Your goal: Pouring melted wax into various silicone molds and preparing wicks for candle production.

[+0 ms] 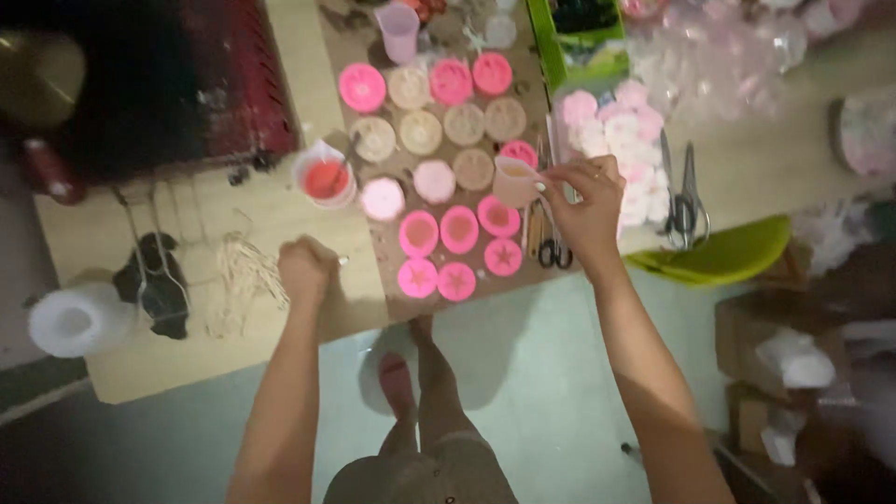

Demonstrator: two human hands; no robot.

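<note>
Your left hand (306,269) is a closed fist, near left; your right hand (585,207) reaches farther right, fingers pinched.

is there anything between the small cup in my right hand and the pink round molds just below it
Nothing visible. The right hand holds the small cup tilted at the edge of the pink molds, with no object between them. The scissors lie beside, under the hand.

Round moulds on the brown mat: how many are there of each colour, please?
Bright pink round silicone moulds: 10
Beige round silicone moulds: 6
Pale pink round silicone moulds: 2
Total: 18
The right hand holds a small pink plastic pouring cup over them; it is not counted.
</note>
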